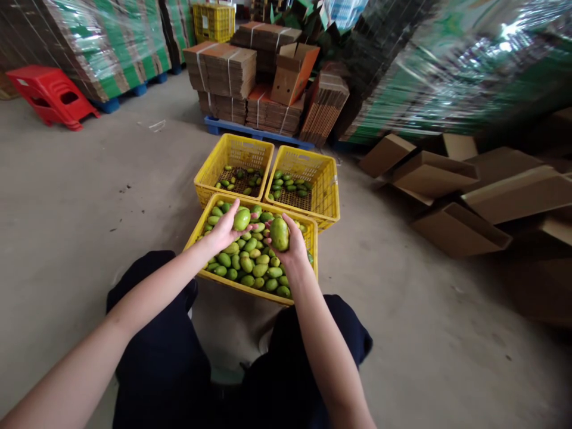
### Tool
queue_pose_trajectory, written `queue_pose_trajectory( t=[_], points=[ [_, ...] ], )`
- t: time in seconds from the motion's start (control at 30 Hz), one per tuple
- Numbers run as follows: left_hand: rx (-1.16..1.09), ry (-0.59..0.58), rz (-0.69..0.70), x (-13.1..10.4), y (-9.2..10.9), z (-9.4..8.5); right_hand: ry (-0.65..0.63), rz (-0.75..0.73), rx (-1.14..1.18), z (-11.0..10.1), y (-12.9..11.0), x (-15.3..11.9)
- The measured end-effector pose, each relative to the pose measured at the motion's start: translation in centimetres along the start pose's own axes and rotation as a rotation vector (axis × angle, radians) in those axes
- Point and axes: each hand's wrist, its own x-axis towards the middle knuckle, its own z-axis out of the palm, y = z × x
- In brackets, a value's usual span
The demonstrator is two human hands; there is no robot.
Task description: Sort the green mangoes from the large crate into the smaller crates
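Observation:
My left hand (224, 231) holds a green mango (242, 219) over the near yellow crate (190, 238), its thumb and fingers around the fruit. A larger, speckled green mango (279, 233) rests in my right hand (295, 239), raised above the same crate. Many green and yellowish mangoes (247, 264) fill this crate between my knees. Just beyond it stand two more yellow crates side by side. The left one (203, 182) has some small mangoes on its bottom, and the right one (331, 202) has a group of green mangoes toward its left side.
Bundled flat cardboard (227, 71) lies on a blue pallet (259, 132) behind the crates, with an open carton (290, 83) on top. Open cardboard boxes (433, 173) are heaped at right. A red stool (56, 95) and wrapped green stacks (111, 42) stand at left.

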Motion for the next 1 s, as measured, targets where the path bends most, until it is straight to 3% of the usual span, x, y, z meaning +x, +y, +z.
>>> queue_pose_trajectory(
  t=[0.2, 0.4, 0.77, 0.87, 1.0],
  points=[
    [0.084, -0.096, 0.043, -0.3, -0.3, 0.2, 0.033, 0.028, 0.076, 0.4, -0.2, -0.7],
    [0.081, -0.092, -0.071, -0.2, 0.0, 0.1, -0.025, 0.005, 0.011, 0.1, -0.3, -0.8],
    [-0.036, 0.005, -0.199, -0.5, 0.2, 0.2, -0.116, 0.126, 0.074, -0.8, -0.3, -0.2],
    [-0.079, 0.023, -0.168, -0.6, 0.3, 0.3, -0.178, 0.119, 0.084, -1.0, -0.4, -0.2],
    [-0.016, 0.024, -0.079, -0.6, 0.3, 0.3, -0.129, 0.001, 0.057, -0.7, -0.3, -0.1]
  ],
)
